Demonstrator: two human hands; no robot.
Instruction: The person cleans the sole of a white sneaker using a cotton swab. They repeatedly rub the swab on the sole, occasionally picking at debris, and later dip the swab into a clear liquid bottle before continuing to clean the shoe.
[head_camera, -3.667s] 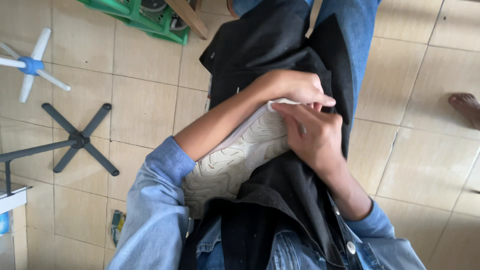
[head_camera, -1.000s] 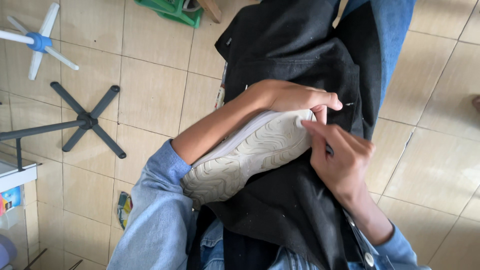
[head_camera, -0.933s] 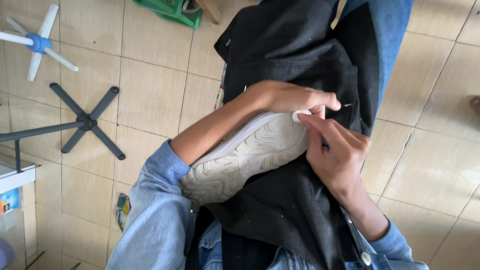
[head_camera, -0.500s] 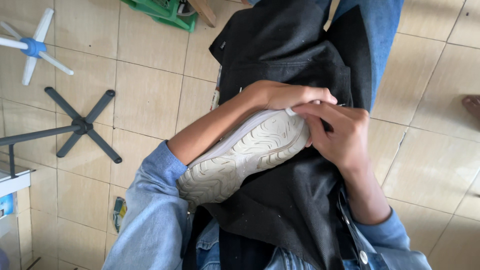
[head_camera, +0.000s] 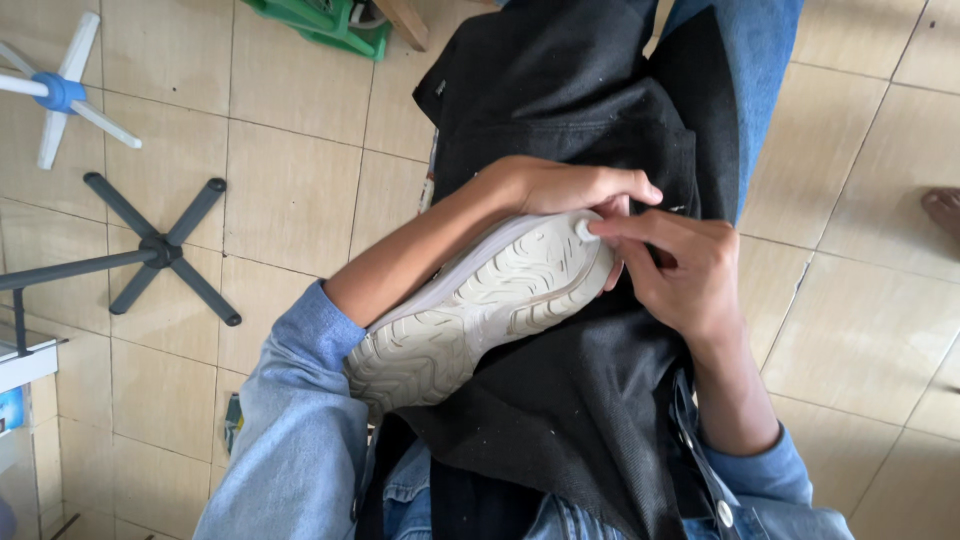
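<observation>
A white sneaker (head_camera: 480, 300) lies sole-up across the person's lap, on a black cloth (head_camera: 570, 400) that covers the blue jeans (head_camera: 740, 90). The patterned sole faces the camera; the heel end points toward the lower left and rests against the light blue denim sleeve (head_camera: 290, 430), and the toe end points to the upper right.

The left hand (head_camera: 570, 187) is curled over the toe end from the upper side, with the fingers closed around the edge of the shoe, so it grips the sneaker there. The left forearm runs along the upper side of the shoe and touches it.

The right hand (head_camera: 680, 270) is at the toe tip. Its forefinger is stretched out and its end presses on the rim of the sole, close to the fingers of the left hand. The other fingers are bent inward (something dark seems to be inside them, but it is too hidden to tell what it is), so I cannot tell whether this hand holds a thing or is only folded.

On the beige tiled floor (head_camera: 300, 180) at the left stand a dark cross-shaped stand base (head_camera: 160, 250) and a white and blue one (head_camera: 55, 95). A green plastic crate (head_camera: 310, 18) is at the top edge. A bare foot (head_camera: 945, 212) of another person shows at the right edge.
</observation>
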